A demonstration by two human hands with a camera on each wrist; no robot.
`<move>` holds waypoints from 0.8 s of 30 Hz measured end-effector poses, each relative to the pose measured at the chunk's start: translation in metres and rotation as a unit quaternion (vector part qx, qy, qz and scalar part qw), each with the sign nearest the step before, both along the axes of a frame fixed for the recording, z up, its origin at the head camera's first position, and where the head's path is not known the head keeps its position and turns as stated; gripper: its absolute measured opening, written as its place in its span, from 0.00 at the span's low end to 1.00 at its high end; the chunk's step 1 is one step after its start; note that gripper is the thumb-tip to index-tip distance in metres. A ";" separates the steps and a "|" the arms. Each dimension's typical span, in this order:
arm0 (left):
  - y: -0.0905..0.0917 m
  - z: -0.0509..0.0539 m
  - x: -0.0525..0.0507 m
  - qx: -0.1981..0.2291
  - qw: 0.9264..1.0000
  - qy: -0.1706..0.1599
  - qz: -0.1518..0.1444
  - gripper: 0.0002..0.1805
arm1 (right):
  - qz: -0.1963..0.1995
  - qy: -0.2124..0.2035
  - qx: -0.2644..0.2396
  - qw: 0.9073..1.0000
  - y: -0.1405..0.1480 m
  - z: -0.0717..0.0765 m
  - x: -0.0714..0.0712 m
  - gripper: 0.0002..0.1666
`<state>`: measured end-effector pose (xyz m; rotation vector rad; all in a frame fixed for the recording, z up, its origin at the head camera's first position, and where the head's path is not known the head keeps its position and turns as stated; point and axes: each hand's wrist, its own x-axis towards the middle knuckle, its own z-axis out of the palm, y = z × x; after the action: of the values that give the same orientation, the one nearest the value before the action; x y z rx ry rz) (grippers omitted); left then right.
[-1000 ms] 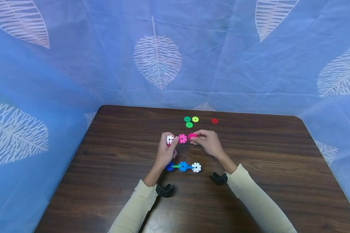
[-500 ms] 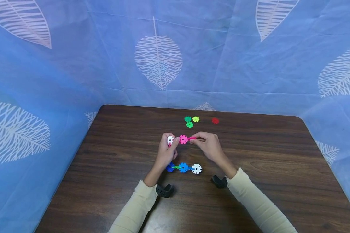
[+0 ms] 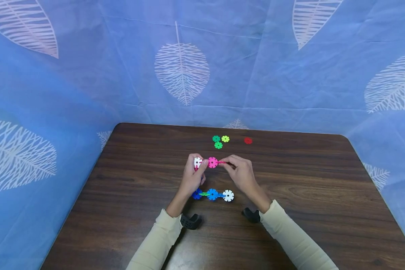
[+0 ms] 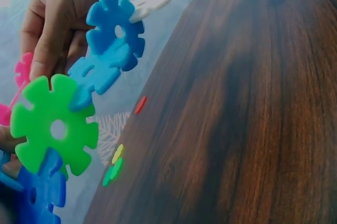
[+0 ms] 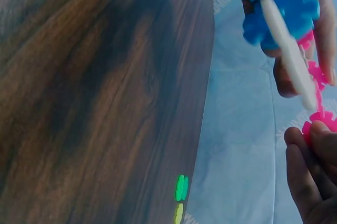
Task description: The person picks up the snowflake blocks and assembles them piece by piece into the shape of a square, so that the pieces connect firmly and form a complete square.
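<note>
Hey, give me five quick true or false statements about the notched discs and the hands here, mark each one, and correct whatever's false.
1. The right hand pinches a bright pink notched plastic disc. True.
2. A red notched plastic disc and a yellow-green notched plastic disc lie on the dark brown wood-grain table. True.
3. The red and yellow-green discs touch. False: they lie apart.
4. The left hand holds a joined string of notched plastic discs, pink among them. True.
5. In the head view, the red disc is left of the yellow-green one. False: it is right of it.
</note>
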<state>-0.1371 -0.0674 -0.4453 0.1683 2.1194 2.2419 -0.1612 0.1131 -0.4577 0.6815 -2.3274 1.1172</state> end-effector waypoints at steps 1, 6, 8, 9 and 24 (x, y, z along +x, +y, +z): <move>0.001 0.000 0.000 0.002 1.000 0.001 -0.001 0.13 | 0.000 0.004 -0.003 1.000 0.000 0.000 0.001 0.06; 0.003 -0.008 -0.003 -0.003 1.000 0.021 -0.012 0.14 | 0.002 0.024 0.003 1.000 0.000 0.001 0.001 0.07; 0.003 -0.016 -0.007 -0.004 0.999 0.028 -0.015 0.14 | 0.002 0.027 0.007 1.000 0.001 0.001 0.002 0.07; 0.003 -0.020 -0.009 -0.006 0.999 0.031 -0.016 0.14 | 0.003 0.027 0.009 1.000 0.001 0.001 0.002 0.07; -0.007 -0.024 -0.016 -0.017 1.000 0.004 -0.022 0.14 | 0.013 -0.102 0.033 0.994 0.030 -0.002 -0.011 0.19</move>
<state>-0.1535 -0.0745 -0.4692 0.2216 2.1348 2.1840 -0.1719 0.1434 -0.4596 0.6485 -2.5442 1.1743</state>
